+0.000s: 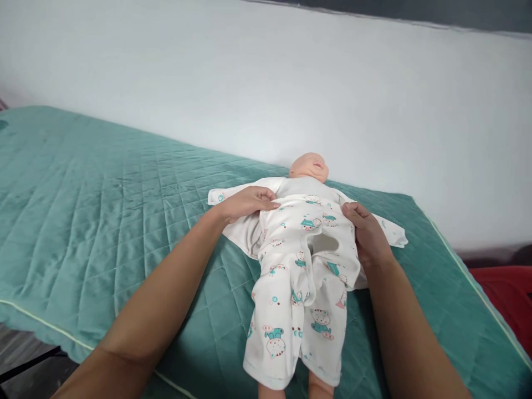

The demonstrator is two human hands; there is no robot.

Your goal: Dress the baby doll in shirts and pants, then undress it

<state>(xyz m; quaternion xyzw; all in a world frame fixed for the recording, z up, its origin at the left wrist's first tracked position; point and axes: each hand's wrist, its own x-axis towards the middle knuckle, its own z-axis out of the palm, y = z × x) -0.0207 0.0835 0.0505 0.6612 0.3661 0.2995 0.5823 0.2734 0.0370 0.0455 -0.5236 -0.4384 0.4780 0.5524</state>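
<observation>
A baby doll [310, 166] lies on its back, its head toward the wall. Printed white baby pants [286, 266] with an open crotch cover its legs and reach up over the belly; the feet run out of view at the bottom. Beneath the waistband, a white baby shirt [245, 230] is spread out with its sleeves to both sides. My left hand [249, 202] pinches the waistband at one side, near the doll's chest. At the other side my right hand [364, 227] grips the waistband between thumb and fingers.
A green quilted cover [124, 205] lies under the doll. Behind it rises a white wall [266, 83]. Something red [502, 293] shows beyond the bed's right edge, and dark floor [25, 354] appears at the lower left.
</observation>
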